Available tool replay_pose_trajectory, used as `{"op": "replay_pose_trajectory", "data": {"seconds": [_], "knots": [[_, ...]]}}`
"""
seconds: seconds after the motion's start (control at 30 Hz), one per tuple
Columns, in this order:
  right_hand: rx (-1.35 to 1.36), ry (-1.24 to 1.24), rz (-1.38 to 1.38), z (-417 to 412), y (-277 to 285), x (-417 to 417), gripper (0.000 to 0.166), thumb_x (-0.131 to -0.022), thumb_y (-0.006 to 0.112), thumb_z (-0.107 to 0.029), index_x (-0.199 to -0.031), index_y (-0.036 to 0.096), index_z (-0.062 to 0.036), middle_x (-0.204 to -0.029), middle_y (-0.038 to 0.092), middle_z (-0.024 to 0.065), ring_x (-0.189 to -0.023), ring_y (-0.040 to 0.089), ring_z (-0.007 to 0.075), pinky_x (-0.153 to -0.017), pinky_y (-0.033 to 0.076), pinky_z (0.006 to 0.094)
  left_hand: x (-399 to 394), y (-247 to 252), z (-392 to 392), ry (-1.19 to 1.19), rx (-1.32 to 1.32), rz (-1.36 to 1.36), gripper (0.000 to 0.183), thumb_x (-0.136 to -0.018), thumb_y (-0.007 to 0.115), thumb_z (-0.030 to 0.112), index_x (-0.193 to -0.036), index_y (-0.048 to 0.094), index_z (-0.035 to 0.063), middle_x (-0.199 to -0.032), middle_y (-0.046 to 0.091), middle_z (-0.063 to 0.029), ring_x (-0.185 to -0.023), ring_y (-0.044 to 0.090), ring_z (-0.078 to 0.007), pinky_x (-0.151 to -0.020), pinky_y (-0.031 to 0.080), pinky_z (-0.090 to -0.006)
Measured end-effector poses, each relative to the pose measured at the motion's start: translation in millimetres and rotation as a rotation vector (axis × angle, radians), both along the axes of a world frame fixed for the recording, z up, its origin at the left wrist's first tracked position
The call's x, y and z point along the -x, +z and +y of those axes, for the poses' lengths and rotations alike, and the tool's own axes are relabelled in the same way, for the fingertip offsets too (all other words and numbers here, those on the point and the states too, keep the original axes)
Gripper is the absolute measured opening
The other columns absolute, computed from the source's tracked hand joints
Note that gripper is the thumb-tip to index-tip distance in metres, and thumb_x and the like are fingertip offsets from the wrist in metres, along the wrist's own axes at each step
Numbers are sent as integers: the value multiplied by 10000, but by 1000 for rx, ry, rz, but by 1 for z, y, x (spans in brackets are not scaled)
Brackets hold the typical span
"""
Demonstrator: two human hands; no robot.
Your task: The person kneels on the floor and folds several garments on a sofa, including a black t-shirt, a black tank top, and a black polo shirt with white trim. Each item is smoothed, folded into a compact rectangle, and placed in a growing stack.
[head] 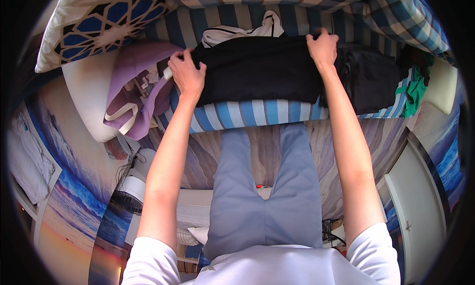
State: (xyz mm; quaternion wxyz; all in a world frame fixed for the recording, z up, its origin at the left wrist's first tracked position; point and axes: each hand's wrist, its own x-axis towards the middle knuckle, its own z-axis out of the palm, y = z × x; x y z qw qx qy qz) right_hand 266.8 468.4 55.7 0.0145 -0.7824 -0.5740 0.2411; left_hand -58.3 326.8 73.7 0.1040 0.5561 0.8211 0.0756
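A black cloth garment [256,71] lies spread across the striped sofa seat. My left hand [187,72] has its fingers curled at the garment's left end, beside a purple bag. My right hand [323,47] pinches at its upper right corner, thumb and fingers bent over the edge. A white cloth with black stripes [241,32] lies just behind the garment. Dark folded clothes [365,79] are to the right of it, next to my right forearm. The fingertips of my left hand are partly hidden, and its hold on the cloth is slight.
The purple bag [128,71] with light handles stands gaping at the left, with small items inside. A patterned cushion [118,29] leans behind it. A green cloth [415,94] hangs at the sofa's right end. Checked cushions [415,17] line the back. My legs stand before the striped seat [248,114].
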Motion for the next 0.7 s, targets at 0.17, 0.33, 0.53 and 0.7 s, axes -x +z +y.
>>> {"op": "replay_pose_trajectory", "data": {"seconds": [0.17, 0.33, 0.53, 0.7], "knots": [[-106, 518, -261, 4, -6, 9, 476, -712, 715, -338, -1139, 640, -141, -1181, 456, 237, -1146, 447, 419, -955, 398, 512, 2, -2, 21, -283, 149, 114, 450, -665, 761, 182, -1087, 619, 121, -1172, 507, -139, -1091, 454, -330, -893, 404, -427], [365, 771, -391, 24, -8, 4, 521, -715, 739, -357, -1202, 611, -221, -1302, 486, 145, -1264, 412, 361, -995, 327, 606, 24, -11, 38, -515, 520, 2, 317, -698, 730, 233, -977, 686, 87, -1054, 613, -92, -1082, 507, -282, -896, 405, -398], [436, 686, -195, 42, -17, -24, 526, -752, 746, -235, -1240, 553, -206, -1221, 587, 123, -1157, 547, 334, -950, 406, 562, 39, -1, 35, -739, 575, -289, 395, -734, 686, 227, -1056, 650, 2, -993, 653, -172, -928, 617, -360, -857, 485, -407], [314, 696, -71, 37, -23, -32, 481, -765, 717, -147, -1217, 558, -184, -1158, 617, 148, -1060, 595, 359, -862, 506, 438, 25, 14, 26, -857, 1186, 204, 529, -799, 555, 501, -1152, 656, 121, -1030, 679, -154, -986, 641, -314, -896, 469, -403]]}}
